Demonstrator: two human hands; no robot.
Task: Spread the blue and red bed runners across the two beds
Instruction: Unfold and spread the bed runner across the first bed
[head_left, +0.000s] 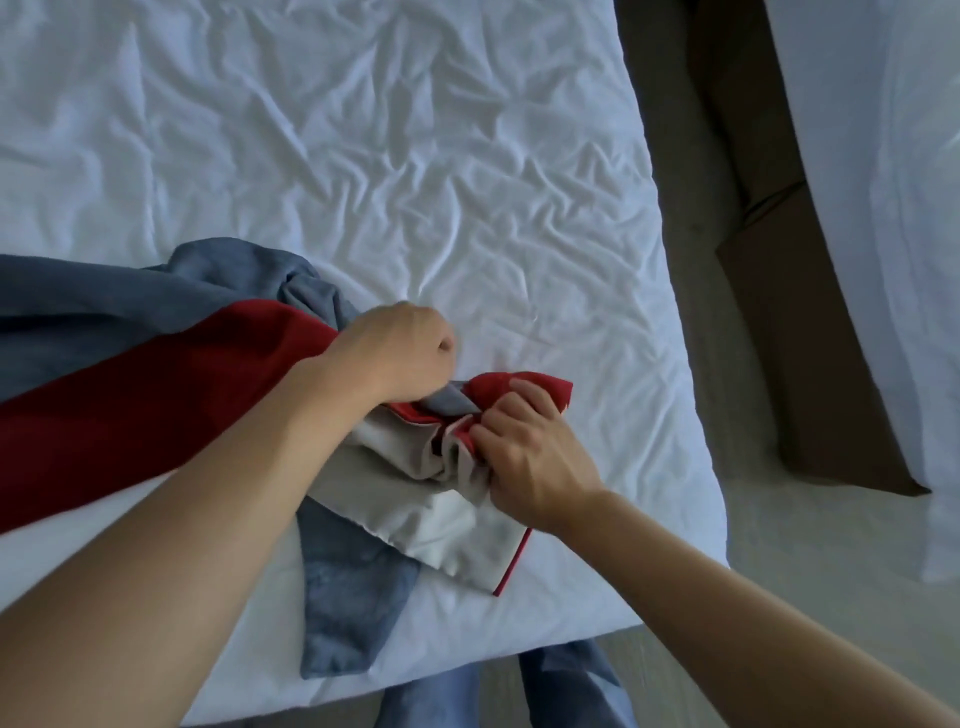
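Both my hands clutch a bunched red runner (130, 384) at the frame's center: my left hand (400, 353) curled over its folds, my right hand (524, 457) pinching its corner. A blue runner (104, 306) lies crumpled beneath at left, on the near bed's (363, 130) wrinkled white sheet; the second bed (893, 208) shows upper right.

The red runner (130, 395) lies bunched across the near bed (389, 156), its pale lining turned up at the end. The blue runner (104, 306) is crumpled beneath it, one end hanging over the bed's edge. A second bed (883, 208) stands apart to the right.
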